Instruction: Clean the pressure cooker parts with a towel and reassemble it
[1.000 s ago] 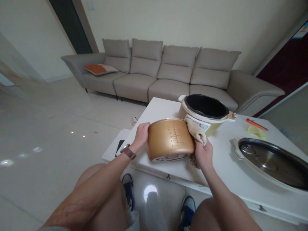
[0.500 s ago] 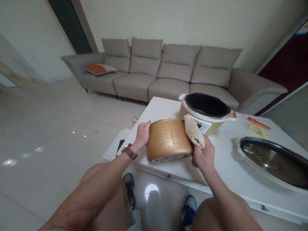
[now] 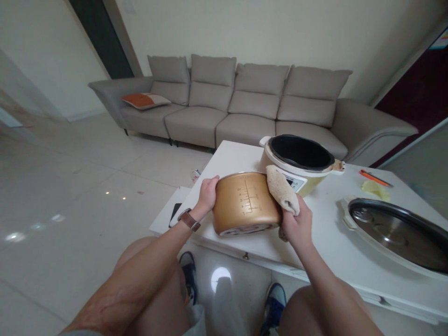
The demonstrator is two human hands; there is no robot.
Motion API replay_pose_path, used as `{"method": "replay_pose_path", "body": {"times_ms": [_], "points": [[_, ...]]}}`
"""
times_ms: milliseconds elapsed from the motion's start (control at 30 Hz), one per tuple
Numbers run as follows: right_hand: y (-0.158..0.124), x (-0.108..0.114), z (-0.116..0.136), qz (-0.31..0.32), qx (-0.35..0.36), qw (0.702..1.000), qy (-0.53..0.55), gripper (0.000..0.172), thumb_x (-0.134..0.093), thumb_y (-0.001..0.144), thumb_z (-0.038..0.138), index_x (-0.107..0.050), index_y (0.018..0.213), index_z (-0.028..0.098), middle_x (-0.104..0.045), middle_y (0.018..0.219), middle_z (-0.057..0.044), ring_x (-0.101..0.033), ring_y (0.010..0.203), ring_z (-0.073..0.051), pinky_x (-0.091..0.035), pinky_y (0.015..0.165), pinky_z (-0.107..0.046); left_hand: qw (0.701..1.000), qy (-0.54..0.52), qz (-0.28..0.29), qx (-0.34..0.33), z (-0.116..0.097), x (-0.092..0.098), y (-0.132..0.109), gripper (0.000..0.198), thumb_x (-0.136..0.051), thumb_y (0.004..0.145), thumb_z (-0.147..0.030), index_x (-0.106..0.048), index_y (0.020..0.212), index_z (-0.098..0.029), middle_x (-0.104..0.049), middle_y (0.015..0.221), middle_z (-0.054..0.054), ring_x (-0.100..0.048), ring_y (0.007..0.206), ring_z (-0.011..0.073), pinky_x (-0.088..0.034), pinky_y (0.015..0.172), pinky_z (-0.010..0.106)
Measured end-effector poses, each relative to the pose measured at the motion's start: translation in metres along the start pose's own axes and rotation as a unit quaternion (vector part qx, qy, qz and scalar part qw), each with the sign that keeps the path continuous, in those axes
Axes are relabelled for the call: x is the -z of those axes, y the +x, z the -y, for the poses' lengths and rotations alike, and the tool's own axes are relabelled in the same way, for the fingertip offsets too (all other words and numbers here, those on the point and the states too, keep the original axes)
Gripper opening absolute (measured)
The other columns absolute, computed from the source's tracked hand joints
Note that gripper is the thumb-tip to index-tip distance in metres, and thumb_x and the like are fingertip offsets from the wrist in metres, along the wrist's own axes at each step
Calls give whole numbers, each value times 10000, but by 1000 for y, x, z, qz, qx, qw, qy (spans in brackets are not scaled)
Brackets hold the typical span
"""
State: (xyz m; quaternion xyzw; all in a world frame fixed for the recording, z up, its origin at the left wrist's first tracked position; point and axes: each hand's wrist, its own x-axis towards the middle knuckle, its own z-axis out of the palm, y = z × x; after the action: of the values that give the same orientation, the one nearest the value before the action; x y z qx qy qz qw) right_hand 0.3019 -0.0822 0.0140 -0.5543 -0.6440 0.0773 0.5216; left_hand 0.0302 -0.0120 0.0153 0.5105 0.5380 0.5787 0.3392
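A gold inner pot (image 3: pixel 245 200) with level marks on its side is held tilted above the near edge of the white table (image 3: pixel 241 151). My left hand (image 3: pixel 208 193) grips its left side near the rim, thumb at the top. On the other side my right hand (image 3: pixel 297 221) is closed on a beige cloth (image 3: pixel 282 189), which lies against the pot's right wall. The inside of the pot faces away and is hidden. Behind it stands the cream rice cooker body (image 3: pixel 315 179), lidless, with a black interior.
To the right lies the detached cooker lid (image 3: pixel 395 233), its metal inner side facing up. An orange utility knife (image 3: pixel 376 178) and a yellow-green piece (image 3: pixel 375 190) lie farther back. A grey sofa (image 3: pixel 196 123) stands beyond the table. A dark phone-like object (image 3: pixel 175 213) shows at the left.
The cloth in my right hand has shifted very slightly against the pot's right side. The pot and my left hand stay almost where they were.
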Motion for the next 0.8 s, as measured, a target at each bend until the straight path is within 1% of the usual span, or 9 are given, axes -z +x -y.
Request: {"method": "replay_pose_path", "body": {"times_ms": [67,167,267,333,433,533,633,700,800], "points": [[2,-1,-2,10,-53,998,19,367,-544,877,325,-737,1152,177,-774,1122,-107,-690,1023,-299,-537,929,-440,1000,0,-10,6,1,0,0,441,-520,887,-377,-340,510,-237,-305,527,-31,-299,560,138,-240,551,319],[6,-4,-2,17,-106,993,50,421,-556,904,394,-725,1220,173,-758,1207,-120,-677,1112,-313,-517,995,-462,999,-2,-34,19,4,0,1,434,-544,879,-369,-355,511,-238,-324,529,-31,-323,580,147,-269,568,316],[8,-6,-3,9,-149,986,74,465,-556,911,450,-724,1233,159,-750,1232,-133,-662,1164,-324,-489,1048,-485,998,-5,-50,28,6,0,2,422,-566,881,-361,-383,521,-238,-340,520,-32,-361,599,158,-300,586,311],[8,-7,-2,-5,-160,983,85,465,-547,912,467,-733,1210,163,-755,1217,-129,-659,1174,-327,-484,1059,-492,999,-3,-48,26,7,-1,2,425,-557,890,-340,-383,517,-239,-339,513,-32,-360,596,159,-305,589,310],[4,-5,-1,-11,-112,990,84,432,-513,913,407,-730,1211,183,-758,1204,-114,-667,1170,-324,-495,1046,-498,999,0,-32,13,7,-2,1,449,-521,912,-321,-349,504,-242,-315,507,-34,-311,565,151,-278,568,315],[-1,1,3,8,5,999,49,443,-514,866,337,-720,1233,200,-735,1262,-112,-658,1202,-331,-492,1056,-513,1000,-9,-22,7,7,-3,0,451,-504,917,-330,-330,510,-243,-298,517,-35,-283,548,142,-247,555,318],[-4,5,7,31,102,994,24,475,-543,804,314,-720,1235,225,-694,1352,-101,-616,1284,-344,-454,1112,-527,1000,-21,-16,11,6,-4,-1,442,-509,909,-329,-336,512,-240,-306,533,-33,-289,551,138,-246,557,319],[-4,5,8,25,105,994,22,490,-535,803,289,-708,1257,222,-693,1355,-103,-624,1273,-340,-463,1100,-519,999,-25,-20,17,5,-4,0,437,-520,904,-328,-340,515,-239,-310,538,-34,-292,555,137,-252,560,319],[-1,1,7,-1,33,999,31,462,-516,844,278,-705,1255,186,-742,1246,-114,-676,1156,-326,-512,1014,-484,999,-25,-20,13,5,-4,1,427,-525,905,-317,-351,523,-238,-313,544,-35,-301,566,141,-261,565,319]]}}
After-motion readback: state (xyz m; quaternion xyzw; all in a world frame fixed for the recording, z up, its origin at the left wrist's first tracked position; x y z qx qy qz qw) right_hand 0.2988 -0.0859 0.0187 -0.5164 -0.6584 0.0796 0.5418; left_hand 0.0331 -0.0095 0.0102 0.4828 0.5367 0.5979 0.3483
